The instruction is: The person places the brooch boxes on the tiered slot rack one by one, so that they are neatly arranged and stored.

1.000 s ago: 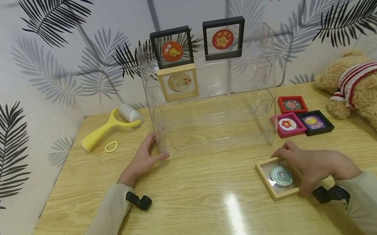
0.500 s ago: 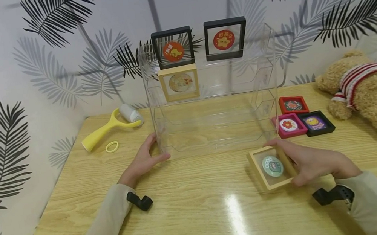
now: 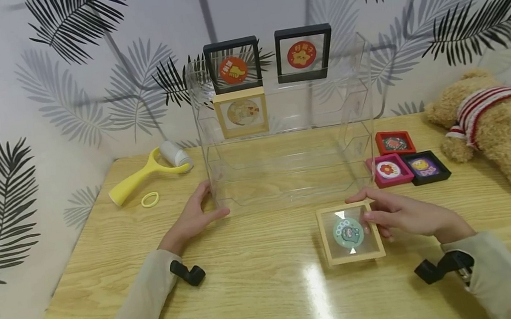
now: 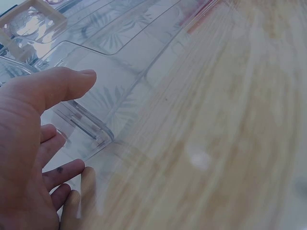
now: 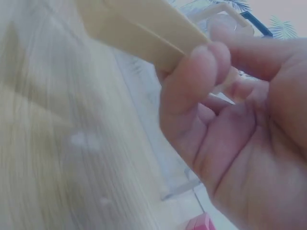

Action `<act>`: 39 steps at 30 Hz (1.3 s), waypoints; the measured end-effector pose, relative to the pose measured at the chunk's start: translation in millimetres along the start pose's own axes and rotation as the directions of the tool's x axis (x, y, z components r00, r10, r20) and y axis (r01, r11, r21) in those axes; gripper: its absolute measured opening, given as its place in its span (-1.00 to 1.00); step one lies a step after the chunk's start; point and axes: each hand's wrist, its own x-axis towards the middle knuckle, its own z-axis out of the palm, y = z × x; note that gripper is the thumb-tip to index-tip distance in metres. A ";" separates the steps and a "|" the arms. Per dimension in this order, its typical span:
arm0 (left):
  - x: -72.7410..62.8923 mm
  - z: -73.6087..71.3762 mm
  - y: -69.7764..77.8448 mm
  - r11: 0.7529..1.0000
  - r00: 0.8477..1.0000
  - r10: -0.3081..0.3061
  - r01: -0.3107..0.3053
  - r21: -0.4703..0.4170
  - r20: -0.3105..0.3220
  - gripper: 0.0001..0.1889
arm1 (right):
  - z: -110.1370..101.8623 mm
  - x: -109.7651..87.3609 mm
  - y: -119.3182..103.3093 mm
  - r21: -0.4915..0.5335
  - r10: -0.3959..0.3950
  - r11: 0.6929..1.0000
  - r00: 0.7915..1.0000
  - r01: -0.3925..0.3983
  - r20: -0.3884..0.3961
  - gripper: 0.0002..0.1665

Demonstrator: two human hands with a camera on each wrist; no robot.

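Note:
My right hand (image 3: 409,216) pinches the right side of a pale wooden-edged display frame (image 3: 350,233), thumb on its front. A round green badge shows behind its clear pane. In the right wrist view, the thumb and fingertips meet on the frame's pale edge (image 5: 139,28). My left hand (image 3: 193,214) rests at the lower left corner of a clear acrylic display rack (image 3: 291,197), thumb stretched along its front and the other fingers at its side. Seen from the left wrist, the fingers lie loosely beside the rack's end panel (image 4: 91,124).
Two black frames (image 3: 306,75) and a wooden frame (image 3: 243,131) stand on the rack. Red (image 3: 394,142), pink (image 3: 390,170) and black (image 3: 424,168) frames lie right of it, near a teddy bear (image 3: 506,125). Left are a yellow slingshot-shaped object (image 3: 139,178), a grey-white cylinder (image 3: 174,154) and a yellow ring (image 3: 150,199).
My right hand has lifted the badge frame, carried it left and turned it squarer to the rack, its thumb now on the front. The left hand has stayed at the rack's corner.

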 end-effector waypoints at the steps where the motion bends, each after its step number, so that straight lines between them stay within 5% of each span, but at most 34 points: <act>1: -0.4 -0.6 0.2 1.000 1.000 0.000 0.000 0.001 -0.002 -0.19 | 1.1 1.9 0.0 0.010 -0.022 1.000 1.000 0.022 -0.023 -0.57; 7: -1.6 -1.3 2.0 1.000 1.000 -0.007 0.007 0.000 -0.005 -0.18 | 3.2 13.6 -5.0 0.069 -0.114 0.989 0.973 0.131 -0.203 -0.56; 12: 0.1 -0.2 1.3 1.000 1.000 -0.008 0.008 0.006 -0.005 -0.18 | -2.9 23.8 -15.6 0.053 -0.107 0.990 0.934 0.133 -0.341 -0.57; 17: 1.0 -0.9 0.0 1.000 1.000 0.005 -0.005 0.013 -0.002 -0.18 | -17.3 37.9 -32.1 0.029 -0.079 0.994 0.886 0.104 -0.457 -0.65; 24: 0.5 -0.7 -0.3 1.000 1.000 0.004 -0.004 0.012 -0.002 -0.18 | -43.2 65.6 -71.0 0.010 -0.198 0.970 0.815 0.242 -0.545 -0.75; 28: -1.3 -1.8 -1.4 1.000 1.000 -0.008 0.008 0.007 -0.007 -0.17 | -54.7 83.7 -90.3 -0.101 -0.256 0.964 0.764 0.245 -0.592 -0.81; 33: -1.4 -3.2 -1.3 1.000 1.000 0.005 -0.004 0.019 -0.007 -0.18 | -70.2 98.0 -111.1 -0.230 -0.271 0.961 0.689 0.154 -0.673 -0.82; 36: 0.0 -2.3 -0.5 1.000 1.000 0.011 -0.011 0.020 -0.007 -0.19 | -81.5 103.0 -120.3 -0.301 -0.228 0.954 0.650 0.000 -0.724 -0.78; 39: 0.7 -0.9 0.1 1.000 1.000 0.009 -0.009 0.014 -0.005 -0.20 | -91.0 108.0 -123.5 -0.376 -0.183 0.910 0.645 -0.174 -0.742 -0.68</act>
